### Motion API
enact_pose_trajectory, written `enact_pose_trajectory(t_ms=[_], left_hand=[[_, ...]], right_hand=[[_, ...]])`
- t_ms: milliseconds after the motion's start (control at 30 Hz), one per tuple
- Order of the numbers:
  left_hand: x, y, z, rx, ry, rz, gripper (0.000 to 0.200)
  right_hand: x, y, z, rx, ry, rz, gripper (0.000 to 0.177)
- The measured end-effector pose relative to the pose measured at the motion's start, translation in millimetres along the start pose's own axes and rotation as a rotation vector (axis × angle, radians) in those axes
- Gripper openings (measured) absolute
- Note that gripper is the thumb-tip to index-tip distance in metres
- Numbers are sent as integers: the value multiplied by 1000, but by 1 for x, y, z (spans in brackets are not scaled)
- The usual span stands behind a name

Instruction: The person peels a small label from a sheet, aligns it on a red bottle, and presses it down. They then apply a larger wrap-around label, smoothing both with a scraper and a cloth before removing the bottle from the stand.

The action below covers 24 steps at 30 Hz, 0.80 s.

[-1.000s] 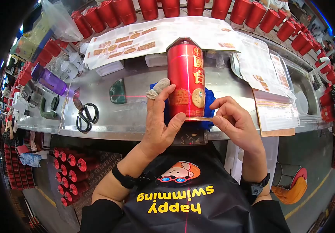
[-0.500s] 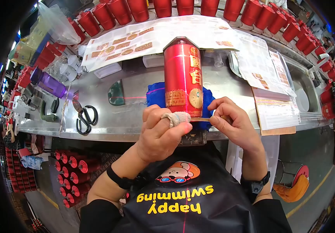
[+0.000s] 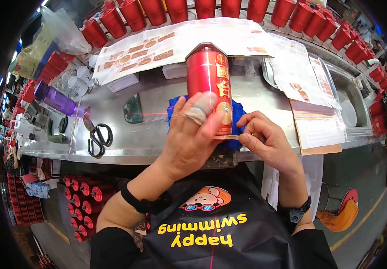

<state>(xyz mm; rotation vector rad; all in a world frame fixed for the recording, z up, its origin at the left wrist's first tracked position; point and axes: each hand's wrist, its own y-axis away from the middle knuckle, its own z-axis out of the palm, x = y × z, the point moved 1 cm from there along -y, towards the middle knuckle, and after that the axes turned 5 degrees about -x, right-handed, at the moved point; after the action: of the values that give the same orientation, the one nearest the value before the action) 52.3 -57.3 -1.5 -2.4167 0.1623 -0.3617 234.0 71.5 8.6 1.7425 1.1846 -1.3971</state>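
Note:
A red canister (image 3: 202,74) with gold characters and a dark angular end lies on a blue cloth (image 3: 237,117). My left hand (image 3: 182,141) rests on its lower part, fingers stretched out over the gold decals. White fabric (image 3: 198,114) wraps one of its fingers. A gold medallion (image 3: 224,114) shows beside the left thumb. At the canister's near end, my right hand (image 3: 265,139) pinches the end of a thin tan strip (image 3: 227,137) between thumb and forefinger. The strip runs along the canister's near rim; its other end is hidden by my left hand.
Black-handled scissors (image 3: 98,136), a green scraper-like piece (image 3: 133,109) and a purple bottle (image 3: 56,98) lie on the left of the metal table (image 3: 157,148). Decal sheets (image 3: 144,47) spread behind, more papers (image 3: 319,121) at right. Red canisters (image 3: 204,8) line the back.
My left hand has moved up onto the canister's side, its fingers uncurling from a closed grip near the strip. My right hand keeps its pinch. The far row of canisters has shifted slightly left.

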Motion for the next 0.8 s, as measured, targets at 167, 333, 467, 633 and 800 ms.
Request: enact_pose_trajectory(t_ms=[167,333,467,633,800], left_hand=[[-8,21,-1,8,221,-138,75],[-3,33,-7,100,190,-109,54],[2,41,-9,111,122,26,33],[7,20,-10,47,93,211,23],[17,8,0,-2,-23,288,30]], right_hand=[[-5,-2,1,9,-10,10,21],[-8,-2,2,3,-28,14,21],[-2,0,0,15,-21,18,21],[-3,-1,0,15,-16,17,21],[0,-1,2,19,-10,9,21]])
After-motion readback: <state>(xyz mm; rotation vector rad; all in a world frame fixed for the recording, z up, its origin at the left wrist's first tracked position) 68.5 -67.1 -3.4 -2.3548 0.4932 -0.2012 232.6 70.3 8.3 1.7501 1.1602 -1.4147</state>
